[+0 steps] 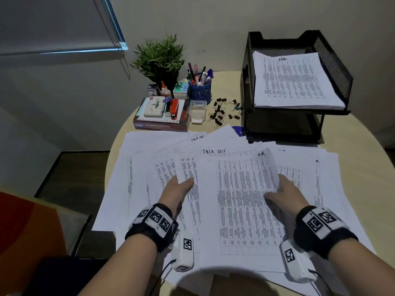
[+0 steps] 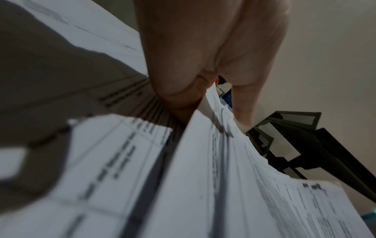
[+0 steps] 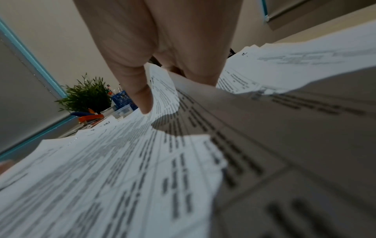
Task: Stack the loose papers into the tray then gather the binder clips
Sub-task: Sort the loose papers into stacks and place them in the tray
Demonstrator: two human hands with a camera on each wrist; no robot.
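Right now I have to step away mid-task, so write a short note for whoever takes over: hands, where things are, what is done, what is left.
Left hand: grips the left edge of a bundle of sheets, thumb on top.
Right hand: grips the bundle's right edge, which curls upward.
Loose papers: still fanned across the table, under and around the bundle.
Tray: top tier already holds a stack of papers.
Binder clips: scattered beside the tray, untouched.
Done: some papers stacked in the tray.
Left: place this bundle, clear the remaining sheets, then gather the clips.
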